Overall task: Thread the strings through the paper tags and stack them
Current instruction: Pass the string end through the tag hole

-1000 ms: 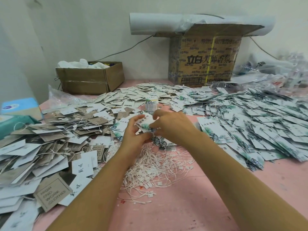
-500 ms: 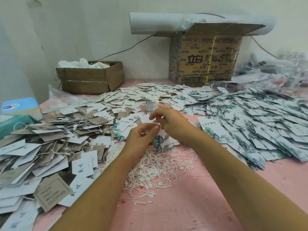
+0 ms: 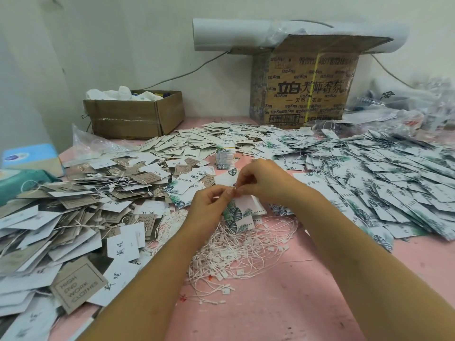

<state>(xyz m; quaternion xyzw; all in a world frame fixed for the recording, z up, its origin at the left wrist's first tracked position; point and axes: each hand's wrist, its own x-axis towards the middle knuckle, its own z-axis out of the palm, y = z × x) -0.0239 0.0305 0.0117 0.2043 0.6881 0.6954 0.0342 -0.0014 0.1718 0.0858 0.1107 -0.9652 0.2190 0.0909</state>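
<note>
Right hand [image 3: 263, 183]: its fingertips have come down since half a second ago and now meet the left ones above the far edge of the string pile [image 3: 234, 244]; thumb and forefinger pinch the top edge of the leaf-print tag [image 3: 237, 210]; the other fingers are curled
Left hand [image 3: 209, 205]: hardly shifted; thumb and forefinger pinch the same top edge from the left; whether a string runs between the fingers cannot be told
Leaf-print tag: held up between the hands a second ago; now it hangs below both sets of fingertips, leaf end down, over the pile's far edge; whether it touches the tags lying there cannot be told
String pile: white strings with small plastic ends, tangled on the pink table [image 3: 295, 303], below the hands and nearer than them
Banded tag stack [image 3: 224, 157]: beyond the string pile, past the hands
Grey-brown tag heap [image 3: 73, 205]: left of the string pile, reaching its edge
Leaf tag heap [image 3: 381, 180]: right of the string pile, spread wide
Printed carton [image 3: 302, 87]: far beyond the string pile, at the wall; a white roll [image 3: 234, 33] lies on top
Small carton [image 3: 133, 114]: beyond the string pile, to the left
</note>
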